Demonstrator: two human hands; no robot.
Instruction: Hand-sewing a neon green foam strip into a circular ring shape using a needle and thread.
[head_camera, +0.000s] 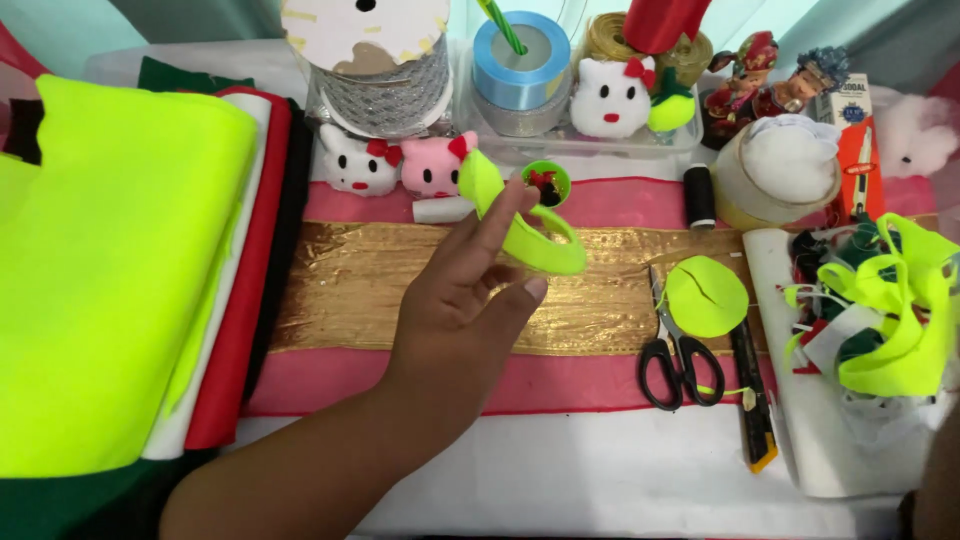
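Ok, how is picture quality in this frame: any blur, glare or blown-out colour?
Head view: evenly lit with soft shadows; the left hand and its neon felt strip are slightly motion-blurred; the gold fabric band shows mild sheen; the neon felt stack is oversaturated, with surface detail lost; scissors look sharp.

One bare arm and hand in the head view

The left hand (455, 300) was bare, without glove, ring or bracelet, and the forearm behind it was uncovered as far as the bottom edge, with no sleeve or watch showing. The nails were short and unpainted. At the far lower right corner only a blurred sliver of the other arm showed, too little to tell more.
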